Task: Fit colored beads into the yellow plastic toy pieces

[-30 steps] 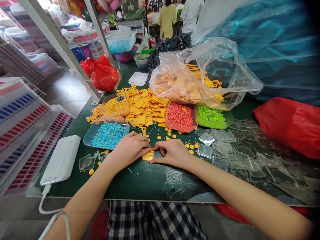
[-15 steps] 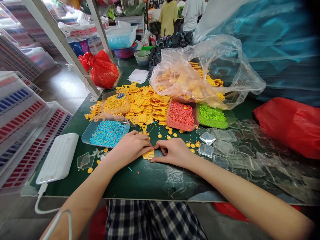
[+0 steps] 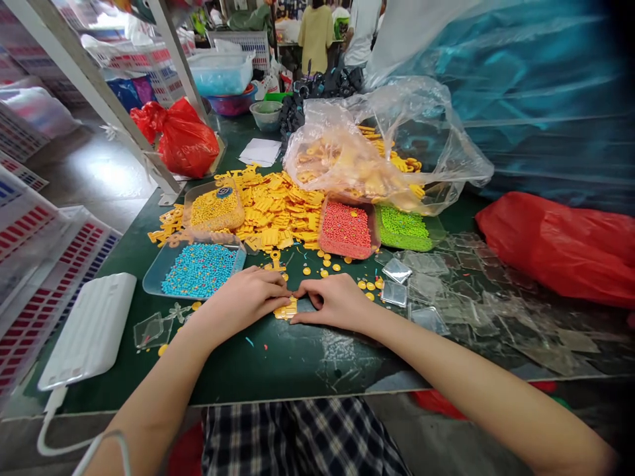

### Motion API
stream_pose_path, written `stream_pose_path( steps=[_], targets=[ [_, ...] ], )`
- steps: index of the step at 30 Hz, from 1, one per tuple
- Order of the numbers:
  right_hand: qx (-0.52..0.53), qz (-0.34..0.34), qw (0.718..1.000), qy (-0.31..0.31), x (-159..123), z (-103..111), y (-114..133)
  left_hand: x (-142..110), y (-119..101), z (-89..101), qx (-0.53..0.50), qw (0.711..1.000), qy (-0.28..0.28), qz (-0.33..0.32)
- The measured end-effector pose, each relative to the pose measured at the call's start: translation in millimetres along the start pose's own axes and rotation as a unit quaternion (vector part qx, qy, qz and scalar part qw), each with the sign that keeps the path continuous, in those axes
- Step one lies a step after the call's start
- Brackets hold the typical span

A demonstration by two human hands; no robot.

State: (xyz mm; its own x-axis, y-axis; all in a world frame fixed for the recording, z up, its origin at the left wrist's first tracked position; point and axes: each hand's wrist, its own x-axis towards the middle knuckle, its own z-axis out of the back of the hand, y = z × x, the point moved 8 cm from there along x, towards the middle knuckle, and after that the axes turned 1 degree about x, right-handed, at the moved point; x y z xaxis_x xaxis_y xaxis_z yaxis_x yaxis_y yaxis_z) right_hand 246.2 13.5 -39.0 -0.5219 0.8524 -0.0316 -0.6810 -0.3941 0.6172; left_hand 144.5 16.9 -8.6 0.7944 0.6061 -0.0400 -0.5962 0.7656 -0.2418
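Note:
A small flat yellow plastic piece [image 3: 286,309] lies on the green tabletop between my hands. My left hand [image 3: 251,297] is closed, its fingertips pressed on the piece's upper left part and covering some of it. From the other side my right hand [image 3: 335,301] bends its thumb and forefinger to the piece's right edge, gripping it there. Just beyond the fingers lies another yellow piece with a ring end [image 3: 276,260]. Small yellow discs [image 3: 325,272] are scattered past my right hand. Whatever is under the fingertips is hidden.
Beyond my hands stand trays of blue beads [image 3: 198,268], yellow beads [image 3: 215,210], red beads [image 3: 346,228] and green beads [image 3: 403,227], around a heap of yellow pieces [image 3: 278,205]. Clear plastic squares [image 3: 431,284] cover the right side. A white power bank [image 3: 89,330] lies left.
The view has turned slightly right, so the table's things sit further left in the picture. Both hands stay at the yellow piece, with little visible change in their fingers.

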Motion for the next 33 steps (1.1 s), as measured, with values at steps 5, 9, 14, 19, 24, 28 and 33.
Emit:
stream_pose_path(
  steps=[5, 9, 14, 19, 24, 28, 33],
  targets=[
    [0.0, -0.003, 1.0, 0.002, 0, 1, 1, -5, 1, 6.8, -0.026, 0.999, 0.003, 0.03],
    [0.002, 0.0, 1.0, 0.002, 0, 1, 1, -8, 7, 6.7, -0.027, 0.998, 0.01, 0.06],
    [0.002, 0.006, 1.0, -0.001, 0, -1, 0, -9, 13, 6.1, 0.024, 0.998, 0.009, 0.063],
    [0.001, 0.009, 1.0, -0.002, 0, -3, -1, -8, 18, 5.5, 0.083, 0.993, -0.015, 0.082],
    [-0.017, 0.003, 1.0, -0.006, 1, -3, -2, -7, 9, 15.2, 0.09, 0.993, -0.065, 0.044],
    [-0.015, 0.006, 1.0, -0.002, 0, -5, -2, -30, 21, 60.0, 0.089, 0.964, -0.232, 0.091],
    [-0.02, -0.006, 1.0, 0.006, -1, -8, -4, -90, 83, 95.9, 0.016, 0.863, -0.383, 0.33]
  ],
)
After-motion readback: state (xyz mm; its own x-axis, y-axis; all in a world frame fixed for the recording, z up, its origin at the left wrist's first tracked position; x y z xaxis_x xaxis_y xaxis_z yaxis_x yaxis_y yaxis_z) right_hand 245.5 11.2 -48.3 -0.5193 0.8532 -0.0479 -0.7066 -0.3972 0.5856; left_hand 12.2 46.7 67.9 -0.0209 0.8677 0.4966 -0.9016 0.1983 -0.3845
